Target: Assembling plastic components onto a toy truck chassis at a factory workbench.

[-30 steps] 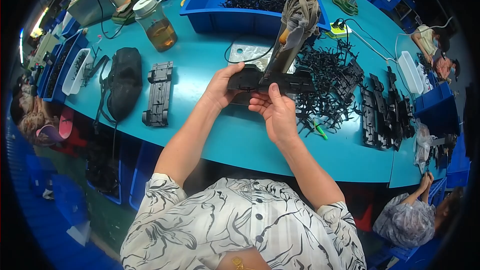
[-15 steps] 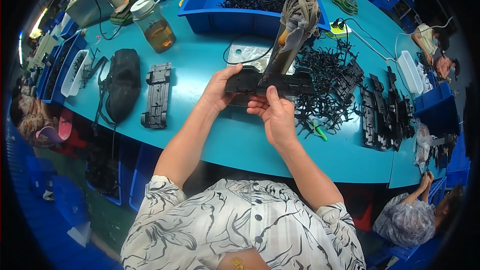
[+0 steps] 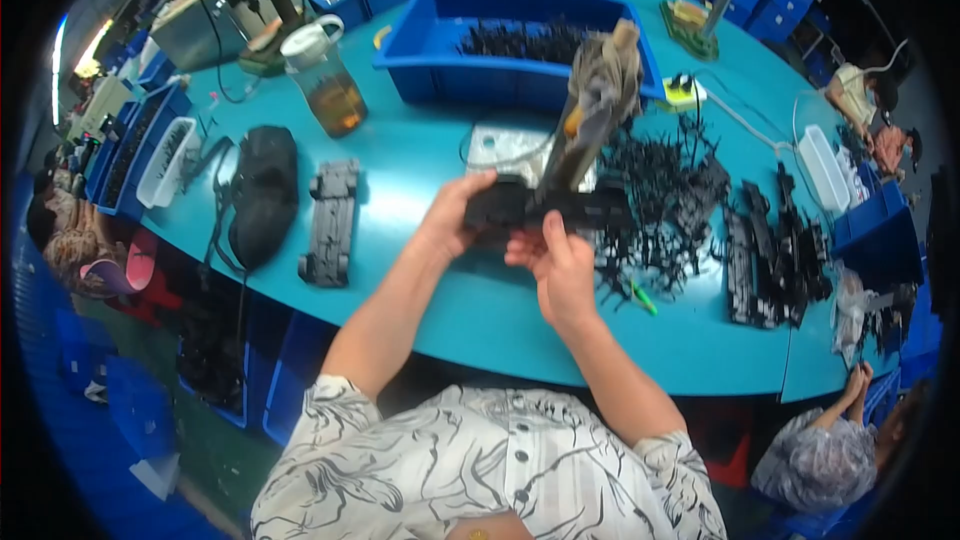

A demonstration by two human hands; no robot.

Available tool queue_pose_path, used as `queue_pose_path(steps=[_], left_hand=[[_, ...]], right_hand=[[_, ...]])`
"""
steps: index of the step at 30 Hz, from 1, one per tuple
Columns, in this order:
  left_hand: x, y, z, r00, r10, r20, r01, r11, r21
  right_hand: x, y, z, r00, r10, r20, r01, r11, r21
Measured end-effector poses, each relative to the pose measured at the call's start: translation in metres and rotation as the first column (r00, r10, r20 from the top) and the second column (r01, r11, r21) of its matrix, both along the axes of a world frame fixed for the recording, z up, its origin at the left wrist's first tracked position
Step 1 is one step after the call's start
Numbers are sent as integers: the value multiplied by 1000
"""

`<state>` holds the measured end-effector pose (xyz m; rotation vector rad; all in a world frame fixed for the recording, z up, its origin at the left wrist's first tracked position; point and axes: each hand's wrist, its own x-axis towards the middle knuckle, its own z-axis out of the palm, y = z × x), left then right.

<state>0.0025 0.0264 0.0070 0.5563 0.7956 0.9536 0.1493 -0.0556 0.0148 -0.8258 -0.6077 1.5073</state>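
A long black plastic toy-car chassis (image 3: 590, 208) is held level in both hands. My left hand (image 3: 452, 212) is closed round its left end, thumb on top. My right hand (image 3: 558, 268) grips its near edge around the middle, thumb up and fingers curled below. Just beyond rises a slanted post-like tool (image 3: 603, 75), wrapped in grey cloth. Its lower end meets or passes behind the chassis; which of these, I cannot tell. A silvery metal plate (image 3: 500, 147) lies behind. A second black chassis (image 3: 331, 225) rests on the table to the left.
Thin black plastic parts (image 3: 655, 205) are heaped right of my hands, a green-handled tool (image 3: 643, 298) by them. More chassis (image 3: 770, 260) lie farther right. A large blue bin (image 3: 470, 85) stands behind, a drink jug (image 3: 335, 100) and black bag (image 3: 265, 195) at left. Co-workers sit at both sides.
The whole view has shifted, so the table and its things appear lower in the picture. Both hands keep their hold on the chassis, with little visible change in grip.
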Motion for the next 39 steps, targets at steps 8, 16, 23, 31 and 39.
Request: queue_pose_path(steps=[8, 16, 23, 31, 39], left_hand=[[1, -1, -10, 999, -25, 41, 25, 1000, 1], [3, -1, -7, 1000, -12, -1, 12, 999, -31], [0, -25, -15, 994, -65, -89, 61, 997, -47], [13, -87, -7, 993, -97, 62, 86, 981, 173], [30, -103, 2, 994, -111, -5, 101, 880, 465]], right_hand=[[1, -5, -5, 1000, -22, 15, 22, 1000, 10], [5, -2, -6, 1000, 19, 5, -19, 999, -50], [19, -31, 2, 993, 87, 77, -73, 982, -176], [36, -75, 2, 984, 59, 170, -25, 980, -198], [44, -95, 16, 963, -130, 236, 129, 991, 18]])
